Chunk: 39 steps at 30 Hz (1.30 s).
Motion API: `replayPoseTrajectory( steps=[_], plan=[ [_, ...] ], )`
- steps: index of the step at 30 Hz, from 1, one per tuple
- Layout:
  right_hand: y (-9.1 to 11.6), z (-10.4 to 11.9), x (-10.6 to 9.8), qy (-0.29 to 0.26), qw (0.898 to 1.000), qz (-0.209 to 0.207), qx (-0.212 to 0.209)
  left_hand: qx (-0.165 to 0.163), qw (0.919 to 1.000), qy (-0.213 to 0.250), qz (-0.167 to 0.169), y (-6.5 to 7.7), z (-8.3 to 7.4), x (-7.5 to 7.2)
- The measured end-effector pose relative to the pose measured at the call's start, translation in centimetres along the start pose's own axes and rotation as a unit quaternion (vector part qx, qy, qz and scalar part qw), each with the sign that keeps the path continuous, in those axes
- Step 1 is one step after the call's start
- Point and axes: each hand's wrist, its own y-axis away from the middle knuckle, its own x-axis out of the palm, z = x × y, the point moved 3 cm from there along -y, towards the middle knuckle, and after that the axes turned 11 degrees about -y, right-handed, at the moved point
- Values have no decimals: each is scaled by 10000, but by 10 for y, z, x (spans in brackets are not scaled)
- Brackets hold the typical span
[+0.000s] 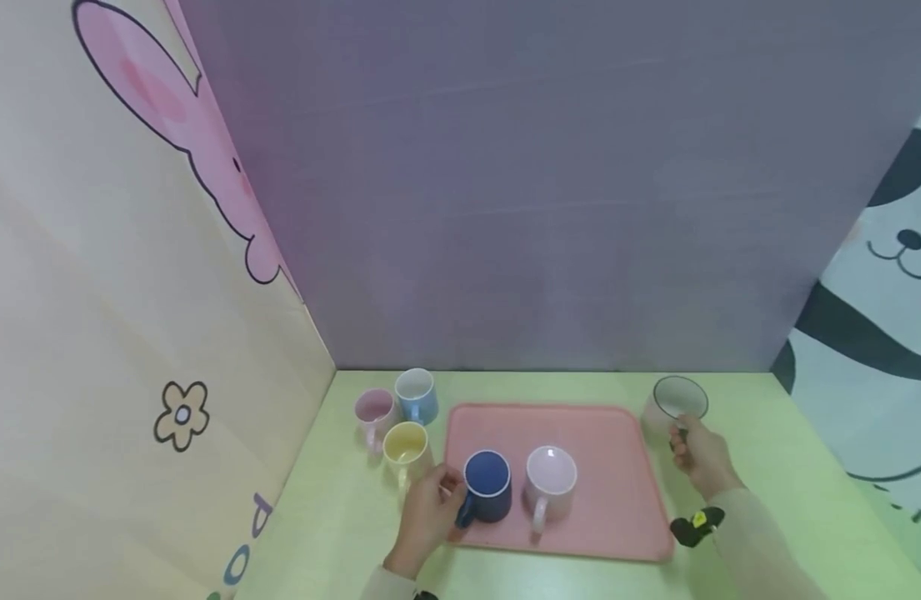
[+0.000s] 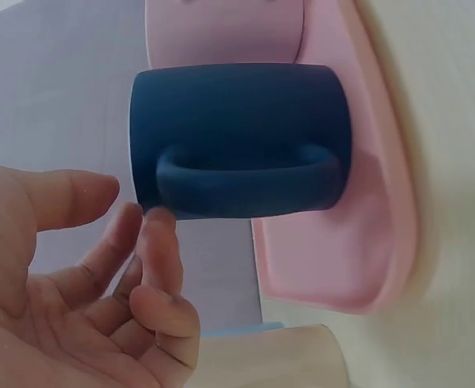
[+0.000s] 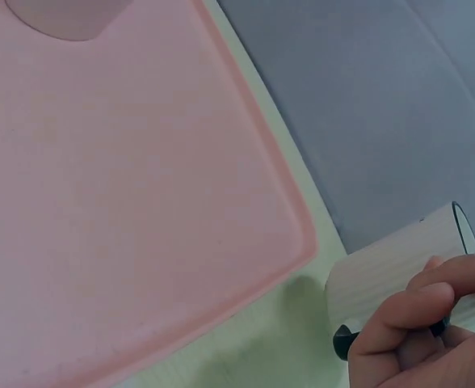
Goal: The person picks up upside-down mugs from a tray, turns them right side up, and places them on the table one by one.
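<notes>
A navy blue mug (image 1: 488,487) stands on the pink tray (image 1: 610,525), its handle toward the near left. Close beside that handle is my left hand (image 1: 428,508); in the left wrist view its thumb and loosely bent fingers (image 2: 161,250) are apart, with fingertips right at the mug's rim. A pale pink mug (image 1: 550,483) stands to the right of the navy one. Beyond the tray's right edge, my right hand (image 1: 703,458) grips the dark handle (image 3: 345,341) of a white mug (image 3: 391,271) with a thin dark rim.
Left of the tray stand a pink mug (image 1: 375,410), a light blue mug (image 1: 417,396) and a yellow mug (image 1: 407,446) in a close group. A grey-purple wall (image 1: 543,208) rises behind the light table (image 1: 325,533), with printed panels at both sides.
</notes>
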Motion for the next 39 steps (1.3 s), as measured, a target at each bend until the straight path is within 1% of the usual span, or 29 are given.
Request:
replayPoseTrajectory(
  steps=[3,5,8,11,16,18,21,25,31,34,36,39],
  plan=[
    [-5,-2,-3,110,9999,24,43,-38,10000,-21,-34,3,2,1],
    [-9,-2,-4,155,9999,19,60,-64,10000,-13,9,5,5,3],
    [-13,-3,-7,144,9999,3,75,-119,9998,61,155,7,9,7],
    [-15,-3,-8,89,9999,37,100,-126,9993,231,271,10,12,10],
    [-18,0,-10,121,9998,76,162,-178,9992,95,352,14,14,9],
    [-20,2,-11,208,9996,59,178,-215,9990,29,389,15,14,8],
    [-25,5,-13,373,9991,119,169,-266,9980,226,529,15,14,9],
    [-31,8,-17,623,9979,94,149,-294,9964,440,666,15,14,11],
    [-35,9,-22,942,9954,-2,147,-290,9954,456,795,16,15,13],
    [-37,11,-22,1059,9943,-40,145,-345,9918,774,961,17,15,15],
    [-39,12,-22,1153,9932,-61,155,-419,9879,1045,1071,17,15,16],
    [-42,14,-25,1258,9918,-129,170,-503,9828,1334,1175,17,15,18]
  ],
)
